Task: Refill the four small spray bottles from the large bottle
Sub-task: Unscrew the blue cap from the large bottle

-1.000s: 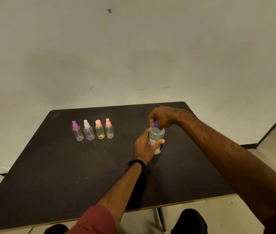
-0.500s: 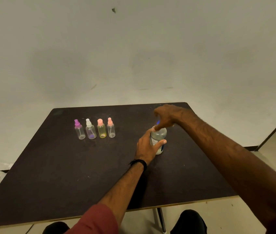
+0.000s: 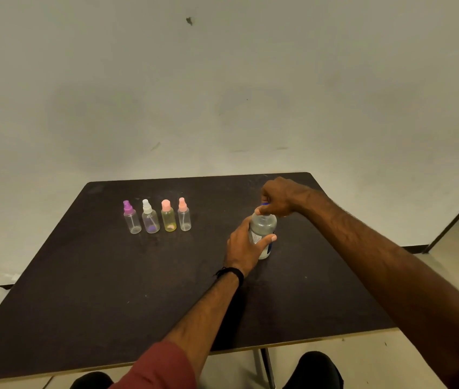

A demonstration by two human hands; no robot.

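A person sits at a dark desk (image 3: pixel 82 290) set against a pale wall (image 3: pixel 222 94), seen from a camera on their head looking forward and down. Both hands meet at a large clear bottle (image 3: pixel 263 227) standing upright on the desk. The left hand (image 3: pixel 243 249) wraps around the bottle's body, thumb curled across the front over a white and blue label, fingers hidden behind. A black band (image 3: pixel 232 273) circles that wrist, and a dark red sleeve (image 3: pixel 161 369) covers the upper forearm. The right hand (image 3: pixel 281 196) comes in from above, with fingers curled down and pinching the blue cap (image 3: pixel 264 204) at the bottle's top; only a sliver of the cap shows beneath the fingers, so whether it is loosened cannot be told. The bottle looks mostly full of a pale, cloudy liquid. Well to the left of the hands and slightly farther away, four small spray bottles stand upright in a close row, all with their spray tops on. Counting outward from the hands: one with a pink top (image 3: pixel 184 215), one yellowish with a pink top (image 3: pixel 168 216), one with a white top and a purple tint at its base (image 3: pixel 149 217), and one with a purple top (image 3: pixel 131 218). All four look nearly empty.
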